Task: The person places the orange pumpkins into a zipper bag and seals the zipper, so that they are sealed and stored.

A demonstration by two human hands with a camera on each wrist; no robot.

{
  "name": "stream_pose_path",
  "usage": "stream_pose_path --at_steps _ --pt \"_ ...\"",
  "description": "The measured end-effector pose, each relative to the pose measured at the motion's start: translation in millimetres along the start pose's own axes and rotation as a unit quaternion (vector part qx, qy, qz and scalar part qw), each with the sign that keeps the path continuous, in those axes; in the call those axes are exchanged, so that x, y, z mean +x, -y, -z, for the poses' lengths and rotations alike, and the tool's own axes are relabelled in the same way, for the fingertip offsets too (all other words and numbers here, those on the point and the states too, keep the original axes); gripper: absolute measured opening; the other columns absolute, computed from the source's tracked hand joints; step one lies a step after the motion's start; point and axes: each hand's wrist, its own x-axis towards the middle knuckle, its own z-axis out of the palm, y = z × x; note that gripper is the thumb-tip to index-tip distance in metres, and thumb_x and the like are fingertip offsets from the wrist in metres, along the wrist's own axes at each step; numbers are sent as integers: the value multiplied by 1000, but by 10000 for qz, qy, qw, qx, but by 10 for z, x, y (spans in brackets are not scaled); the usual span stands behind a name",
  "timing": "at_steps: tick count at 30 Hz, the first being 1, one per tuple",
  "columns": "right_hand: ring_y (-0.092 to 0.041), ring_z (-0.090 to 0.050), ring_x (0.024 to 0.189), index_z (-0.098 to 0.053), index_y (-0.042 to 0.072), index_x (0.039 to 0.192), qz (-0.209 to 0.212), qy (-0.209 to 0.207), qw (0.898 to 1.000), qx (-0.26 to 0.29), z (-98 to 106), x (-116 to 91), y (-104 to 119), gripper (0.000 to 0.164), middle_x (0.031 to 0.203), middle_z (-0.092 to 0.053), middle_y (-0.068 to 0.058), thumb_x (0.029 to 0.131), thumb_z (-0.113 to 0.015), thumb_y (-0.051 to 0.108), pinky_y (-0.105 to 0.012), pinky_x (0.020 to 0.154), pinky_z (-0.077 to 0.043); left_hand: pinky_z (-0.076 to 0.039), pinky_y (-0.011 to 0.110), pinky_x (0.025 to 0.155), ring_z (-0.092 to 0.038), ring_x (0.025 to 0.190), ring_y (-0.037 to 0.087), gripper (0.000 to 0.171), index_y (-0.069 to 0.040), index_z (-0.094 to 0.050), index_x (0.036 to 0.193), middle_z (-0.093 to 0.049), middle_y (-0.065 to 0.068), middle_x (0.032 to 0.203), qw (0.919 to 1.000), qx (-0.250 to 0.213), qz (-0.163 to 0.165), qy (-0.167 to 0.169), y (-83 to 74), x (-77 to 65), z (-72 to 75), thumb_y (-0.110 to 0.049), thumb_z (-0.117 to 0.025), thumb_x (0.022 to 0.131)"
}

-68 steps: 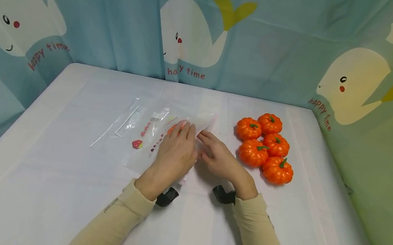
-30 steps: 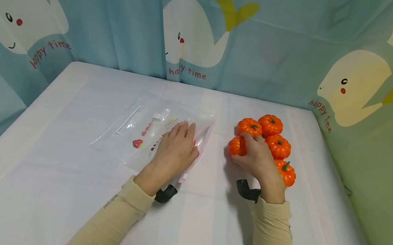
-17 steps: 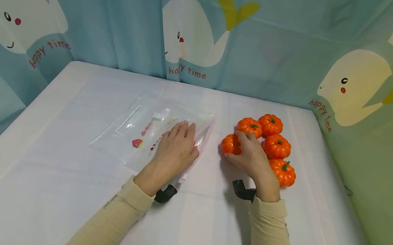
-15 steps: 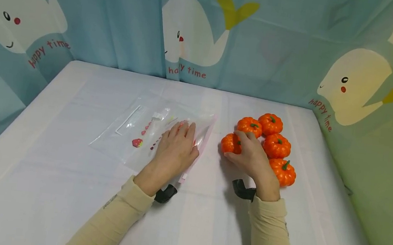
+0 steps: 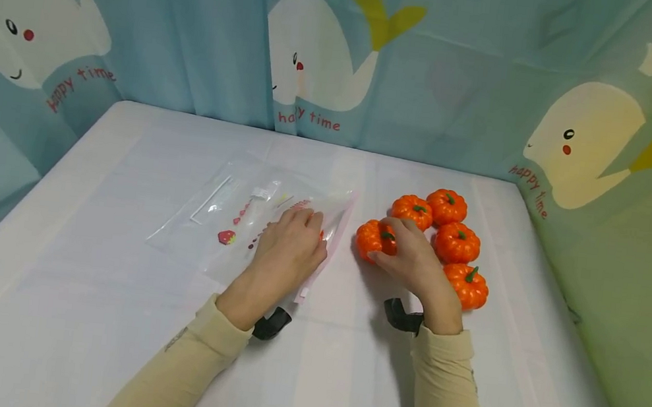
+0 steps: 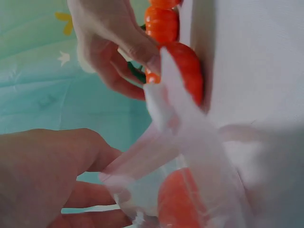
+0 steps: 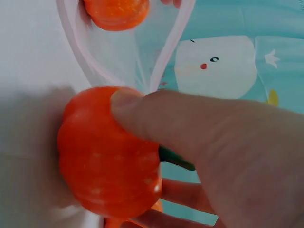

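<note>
My right hand (image 5: 418,259) grips a small orange pumpkin (image 7: 104,152) with a green stem, thumb on one side and fingers on the other. This pumpkin is close to the pink-edged mouth of a clear zip bag (image 5: 219,219) with red berry prints. My left hand (image 5: 288,246) lies over the bag near that mouth. In the left wrist view its thumb and fingers hold the bag's upper edge, and the mouth gapes. Inside the bag sits another pumpkin (image 6: 178,199), mostly hidden by the left hand in the head view.
Several more orange pumpkins (image 5: 456,242) stand in a cluster right of my right hand. Everything rests on a white-covered table (image 5: 111,313). A blue-green curtain (image 5: 462,98) printed with whales hangs along the back and sides.
The right hand has left the bag, gripped a pumpkin from the cluster and brought it left toward the bag's mouth. The left hand has stayed at the bag, its fingers now more bent.
</note>
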Motion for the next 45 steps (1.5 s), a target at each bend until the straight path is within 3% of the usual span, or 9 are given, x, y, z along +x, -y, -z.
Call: stream_pose_path --at_steps 8,13,19,24,30,33,36,40,45 --pt "-38 -51 127 -47 7 142 168 194 9996 148 -72 21 21 66 143 -45 -20 85 -77 22 -54 110 -40 -58 47 71 -59 106 30 25 -2 -63 111 -66 13 110 9999 156 -57 -12 -4 -18 -28 -20 -62 94" --pt "-38 -48 133 -52 8 139 565 -264 9976 314 -100 25 106 63 141 -50 -20 84 -78 26 -55 111 -40 -59 44 69 -60 103 30 28 -2 -63 113 -67 13 109 9989 382 -149 -248 -5 -24 -45 -23 -64 94" --pt "-32 -56 119 -58 7 133 1041 -433 9931 330 -217 51 234 57 127 -58 -15 83 -79 25 -50 105 -47 -59 42 75 -60 103 30 36 0 -61 117 -66 13 112 9987 464 -109 -187 -19 -4 -63 -25 -64 91" --pt "-32 -57 113 -59 6 131 1166 -941 9884 235 -343 93 267 56 123 -57 -16 82 -81 23 -48 102 -49 -54 45 89 -57 113 31 45 0 -59 126 -63 13 122 9989 466 -5 1 -21 -16 -92 -29 -65 91" --pt "-36 -56 113 -57 3 132 1045 -1436 9838 247 -478 171 310 59 123 -55 -21 82 -81 24 -48 103 -48 -57 44 85 -59 110 32 41 1 -60 122 -65 13 119 9982 544 -96 -243 -11 -9 -108 -24 -63 91" --pt "-37 -55 116 -55 2 134 960 -1345 9858 300 -512 189 311 60 126 -53 -22 83 -80 22 -48 106 -46 -58 44 85 -58 112 30 40 1 -61 121 -65 13 119 9982 571 -33 -160 -9 17 -110 -25 -63 92" --pt "-38 -52 124 -51 2 139 972 -943 9901 368 -507 175 290 63 135 -49 -22 84 -78 16 -49 110 -43 -57 45 86 -59 112 30 39 1 -62 120 -66 12 117 9982 595 33 25 -26 38 -121 -26 -63 93" --pt "-39 -47 133 -45 2 145 1017 -500 9925 460 -452 149 258 68 144 -43 -23 83 -73 8 -50 113 -39 -57 42 80 -63 98 28 33 2 -66 110 -67 11 100 9975 707 14 9 -69 65 -118 -26 -65 92" --pt "-38 -52 125 -50 -3 137 1099 -997 9871 607 -459 169 270 62 136 -52 -24 83 -78 12 -49 109 -44 -56 41 73 -65 89 27 26 0 -69 98 -69 9 89 9969 768 68 -174 -99 104 -74 -26 -69 91"
